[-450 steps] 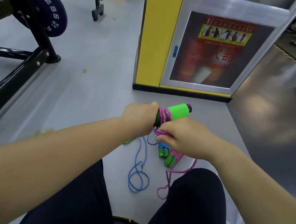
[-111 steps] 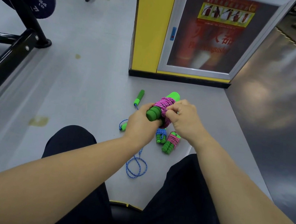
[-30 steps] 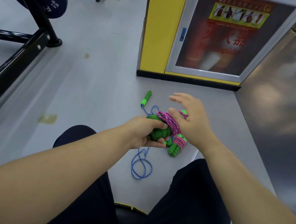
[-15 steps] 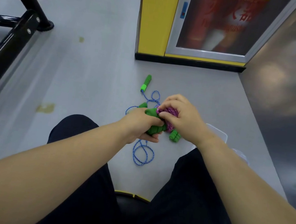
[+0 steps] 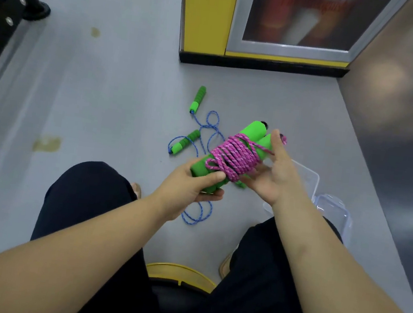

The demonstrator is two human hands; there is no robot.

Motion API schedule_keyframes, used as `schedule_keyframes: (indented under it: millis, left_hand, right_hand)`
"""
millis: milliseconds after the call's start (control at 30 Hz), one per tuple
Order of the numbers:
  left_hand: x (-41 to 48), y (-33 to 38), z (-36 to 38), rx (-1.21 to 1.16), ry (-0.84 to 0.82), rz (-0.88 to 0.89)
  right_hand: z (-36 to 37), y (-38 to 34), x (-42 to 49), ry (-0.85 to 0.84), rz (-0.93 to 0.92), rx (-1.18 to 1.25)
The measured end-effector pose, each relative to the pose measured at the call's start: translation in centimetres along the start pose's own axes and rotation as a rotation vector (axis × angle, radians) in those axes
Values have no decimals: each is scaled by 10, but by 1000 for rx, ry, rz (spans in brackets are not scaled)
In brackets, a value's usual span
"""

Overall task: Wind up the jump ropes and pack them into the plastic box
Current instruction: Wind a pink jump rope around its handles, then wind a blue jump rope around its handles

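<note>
I hold a pink jump rope (image 5: 237, 155) wound round its two green foam handles, above the floor. My left hand (image 5: 191, 183) grips the lower ends of the handles. My right hand (image 5: 273, 178) lies against the bundle's right side, palm showing, thumb straight along the upper handle, fingers tucked under the coils. A blue jump rope (image 5: 209, 127) with green handles lies loose on the grey floor beyond my hands. The clear plastic box (image 5: 309, 176) stands on the floor to the right, partly behind my right forearm. Its lid (image 5: 334, 215) lies beside it.
A yellow cabinet (image 5: 208, 17) with a glass door stands ahead. Black rack legs (image 5: 6, 11) run along the left. Dark shiny flooring (image 5: 400, 129) begins at the right. My knees and a yellow stool rim (image 5: 179, 271) fill the bottom.
My hands have lifted the wound pink bundle and tipped it upright. My right hand let go of its pinch on the rope and opened against the bundle. The view tilted down.
</note>
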State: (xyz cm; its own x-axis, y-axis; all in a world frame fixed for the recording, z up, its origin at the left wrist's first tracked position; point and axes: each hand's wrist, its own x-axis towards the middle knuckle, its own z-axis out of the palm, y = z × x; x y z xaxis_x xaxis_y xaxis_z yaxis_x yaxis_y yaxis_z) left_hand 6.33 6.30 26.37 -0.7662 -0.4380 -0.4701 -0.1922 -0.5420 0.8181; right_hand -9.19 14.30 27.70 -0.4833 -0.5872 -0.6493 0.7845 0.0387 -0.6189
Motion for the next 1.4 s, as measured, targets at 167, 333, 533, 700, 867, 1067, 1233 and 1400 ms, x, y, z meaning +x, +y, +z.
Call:
schedule_keyframes:
  millis: [167,333,533,700,867,1067,1233,1400]
  left_hand:
    - [14,-8,-5,100,-93,-51]
    - [31,-12,-13,34,-182,-166]
    - [55,-28,-18,-47,-259,-391]
    - [90,-40,-21,104,-231,-490]
    - [128,-64,-19,170,-105,-472]
    - [174,-114,-15,443,-127,-641]
    - [225,-156,-48,947,-101,-654]
    - [290,-178,-93,1122,99,-645]
  right_hand:
    - [-8,0,27,-69,-12,89]
    - [-20,5,43,-136,-4,106]
    - [-38,15,68,-120,57,119]
    - [-55,24,98,41,104,143]
    - [-75,52,127,92,166,123]
    - [-106,108,170,226,316,-53]
    - [-176,145,240,594,302,-280]
    - [-191,136,293,744,61,-328]
